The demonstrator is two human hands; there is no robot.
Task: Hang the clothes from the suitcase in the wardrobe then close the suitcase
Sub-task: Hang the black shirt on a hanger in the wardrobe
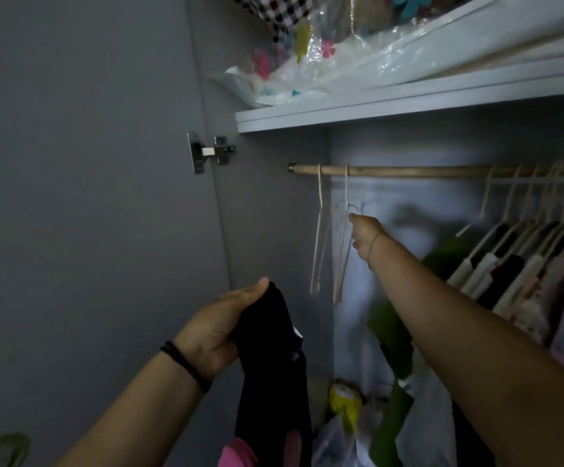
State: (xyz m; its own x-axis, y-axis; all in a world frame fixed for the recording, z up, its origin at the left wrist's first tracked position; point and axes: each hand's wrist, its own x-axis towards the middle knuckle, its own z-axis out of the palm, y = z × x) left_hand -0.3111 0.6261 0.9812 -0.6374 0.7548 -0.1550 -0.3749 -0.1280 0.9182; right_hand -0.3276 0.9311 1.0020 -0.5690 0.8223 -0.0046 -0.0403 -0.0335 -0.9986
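Black garment (pixel 267 352) in left grip (pixel 213 332) (hanger (pixel 341 264) right)

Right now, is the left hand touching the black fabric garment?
Touching. The head view shows the left hand gripping the black fabric garment, with the thumb lying along its top edge.

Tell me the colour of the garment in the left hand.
The garment is black; head view shows it.

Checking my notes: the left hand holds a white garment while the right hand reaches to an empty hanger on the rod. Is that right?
Not quite. The head view shows the garment in the left hand is black, not white. The right hand does reach to an empty hanger on the rod.
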